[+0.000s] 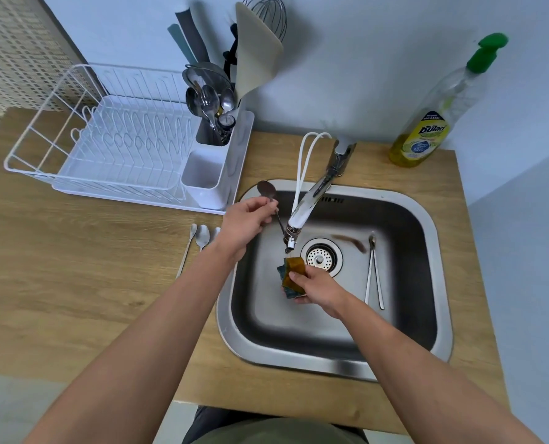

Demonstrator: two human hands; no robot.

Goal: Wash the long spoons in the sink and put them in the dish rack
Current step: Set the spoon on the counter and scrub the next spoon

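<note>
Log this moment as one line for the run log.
left hand: holds long spoon | right hand: holds sponge over sink | two spoons in basin | spoons waiting on counter

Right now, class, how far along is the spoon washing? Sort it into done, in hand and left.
Done: hard to say; the caddy on the dish rack holds cutlery, though whether long spoons is unclear. In hand: the left hand holds a long spoon over the sink; the right hand grips a sponge. Left: two spoons in the sink and three spoons on the counter.
</note>
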